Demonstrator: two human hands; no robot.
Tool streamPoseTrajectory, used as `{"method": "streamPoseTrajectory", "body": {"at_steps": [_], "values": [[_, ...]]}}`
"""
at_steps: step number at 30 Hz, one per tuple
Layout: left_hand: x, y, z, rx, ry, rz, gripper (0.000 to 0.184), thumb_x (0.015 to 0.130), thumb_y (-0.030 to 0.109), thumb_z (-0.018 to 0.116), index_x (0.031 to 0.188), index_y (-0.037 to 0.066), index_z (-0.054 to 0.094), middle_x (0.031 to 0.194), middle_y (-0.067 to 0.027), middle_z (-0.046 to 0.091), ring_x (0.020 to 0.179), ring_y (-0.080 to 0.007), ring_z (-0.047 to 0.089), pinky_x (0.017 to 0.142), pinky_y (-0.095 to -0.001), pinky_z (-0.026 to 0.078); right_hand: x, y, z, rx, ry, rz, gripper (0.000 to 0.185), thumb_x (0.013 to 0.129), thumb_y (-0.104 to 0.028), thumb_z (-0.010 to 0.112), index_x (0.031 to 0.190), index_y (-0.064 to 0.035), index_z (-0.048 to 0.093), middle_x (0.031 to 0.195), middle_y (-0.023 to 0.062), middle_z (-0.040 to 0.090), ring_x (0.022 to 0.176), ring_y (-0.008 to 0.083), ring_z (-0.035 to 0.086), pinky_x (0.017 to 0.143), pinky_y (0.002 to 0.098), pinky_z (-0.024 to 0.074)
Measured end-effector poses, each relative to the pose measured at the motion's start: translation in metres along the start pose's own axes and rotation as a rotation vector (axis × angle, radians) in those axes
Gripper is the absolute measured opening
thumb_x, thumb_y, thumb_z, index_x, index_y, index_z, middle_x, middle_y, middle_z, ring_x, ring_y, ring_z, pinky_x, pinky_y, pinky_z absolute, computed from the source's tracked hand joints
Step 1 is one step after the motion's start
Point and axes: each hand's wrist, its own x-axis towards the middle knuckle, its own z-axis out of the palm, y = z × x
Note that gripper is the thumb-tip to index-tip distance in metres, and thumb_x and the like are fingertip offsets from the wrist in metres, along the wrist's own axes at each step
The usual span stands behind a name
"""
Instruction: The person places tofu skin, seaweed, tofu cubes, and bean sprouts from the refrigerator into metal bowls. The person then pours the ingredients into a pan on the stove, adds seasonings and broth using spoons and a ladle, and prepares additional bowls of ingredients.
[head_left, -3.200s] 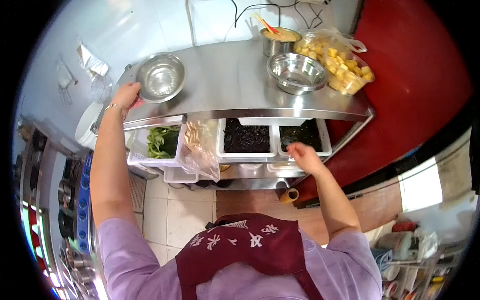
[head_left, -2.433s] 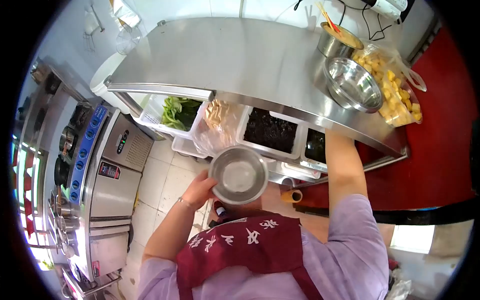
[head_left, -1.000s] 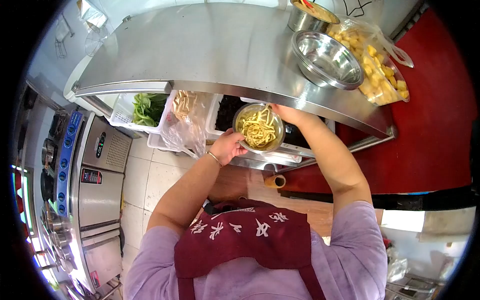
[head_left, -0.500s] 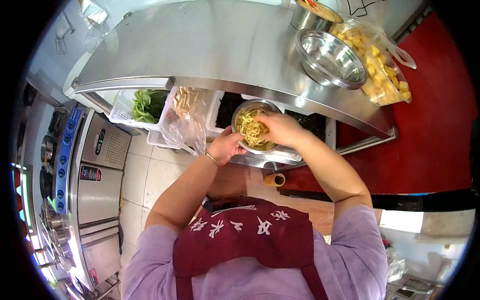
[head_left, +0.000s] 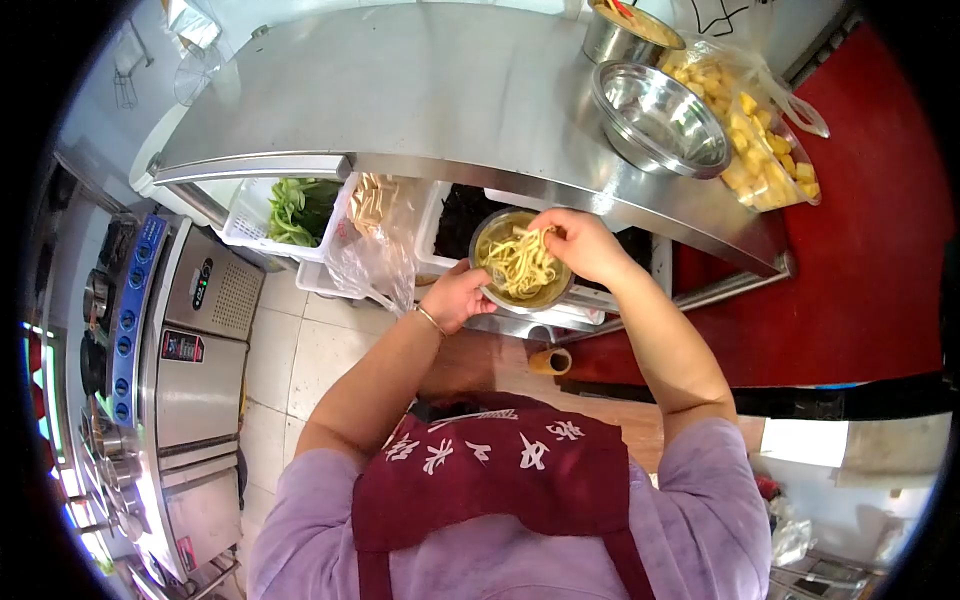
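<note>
A round metal bowl (head_left: 494, 296) is held in front of the shelf edge by my left hand (head_left: 456, 297), whose thumb lies over the rim at the lower left. Yellow noodle-like strips (head_left: 521, 262) fill part of the bowl. My right hand (head_left: 582, 244) is at the bowl's upper right, its fingers pinched on some of the strips and lifting them a little. Behind the bowl, a white tub (head_left: 428, 226) of dark food (head_left: 462, 213) is partly covered by it.
On the steel counter (head_left: 400, 90) stand stacked metal bowls (head_left: 662, 118), a pot (head_left: 625, 40) and a bag of yellow chunks (head_left: 748, 125). Below are a white basket (head_left: 245, 222) with green leaves (head_left: 298, 208) and a plastic bag (head_left: 372, 260). A stove (head_left: 130, 310) is at the left.
Both hands first held the bowl of strips. My right hand then reached into it and has now risen slightly to the right with strips between its fingers. Earlier, the bowl in my left hand looked empty.
</note>
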Motion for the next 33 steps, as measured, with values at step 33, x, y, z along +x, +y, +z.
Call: {"method": "streamPoseTrajectory", "body": {"at_steps": [33], "values": [[-0.023,-0.01,-0.011,0.101,0.064,-0.034,0.038,0.084,0.012,0.049,0.121,0.003,0.04,0.096,-0.0072,0.06,0.074,-0.0137,0.059,0.057,-0.0257,0.049,-0.002,0.009,0.008,-0.581,-0.025,-0.085,0.016,0.081,-0.019,0.055,0.089,-0.0052,0.058,0.086,0.0136,0.063,0.079,0.0335,0.06,0.068,0.0412,0.0482]]}}
